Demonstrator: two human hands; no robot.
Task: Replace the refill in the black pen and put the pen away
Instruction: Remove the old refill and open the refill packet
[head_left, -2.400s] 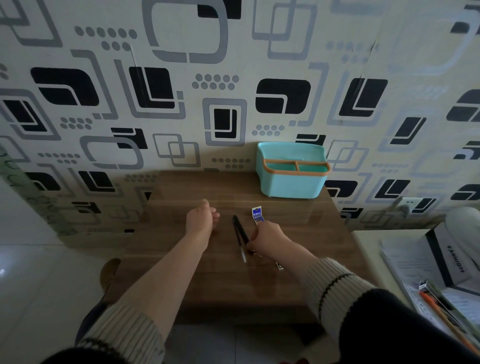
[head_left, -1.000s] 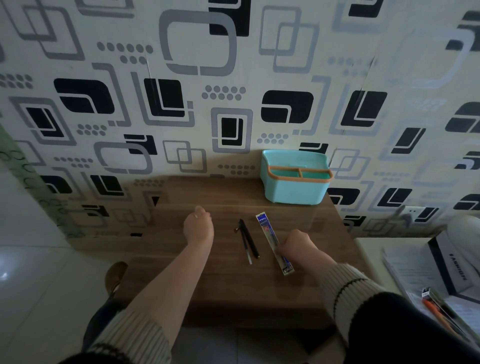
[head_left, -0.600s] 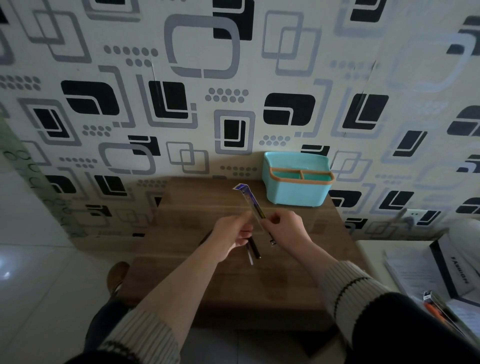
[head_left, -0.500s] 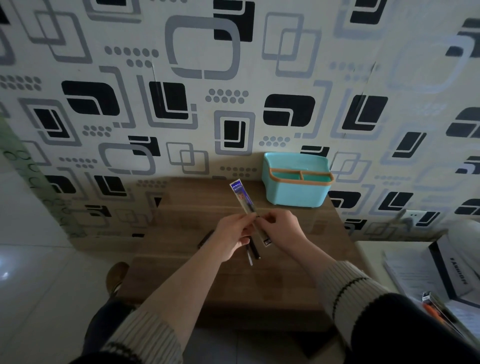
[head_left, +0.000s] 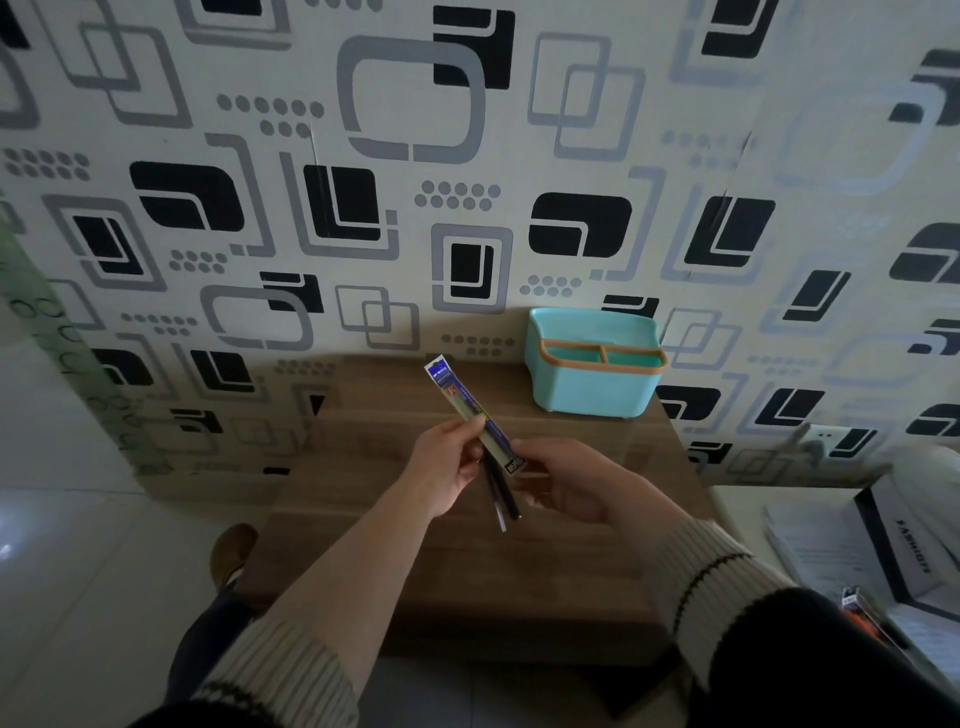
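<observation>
Since the earlier frames, the refill packet (head_left: 470, 410) has left the tabletop (head_left: 545, 561) and is now raised between both hands, tilted with its blue header toward the wall. Left hand (head_left: 447, 470) pinches the packet near its middle; right hand (head_left: 563, 486) has its fingers curled at the packet's lower end – whether they actually grip it cannot be told. Black pen (head_left: 503, 491) lies on the tabletop directly below the hands, with a thin refill (head_left: 496, 506) just beside it. Teal organizer (head_left: 592, 366) stands at the back right, well apart.

Probable step: opening the packet. Risk – a sudden tear may eject the new refill onto the floor, or confuse it with the refill already beside the pen
</observation>
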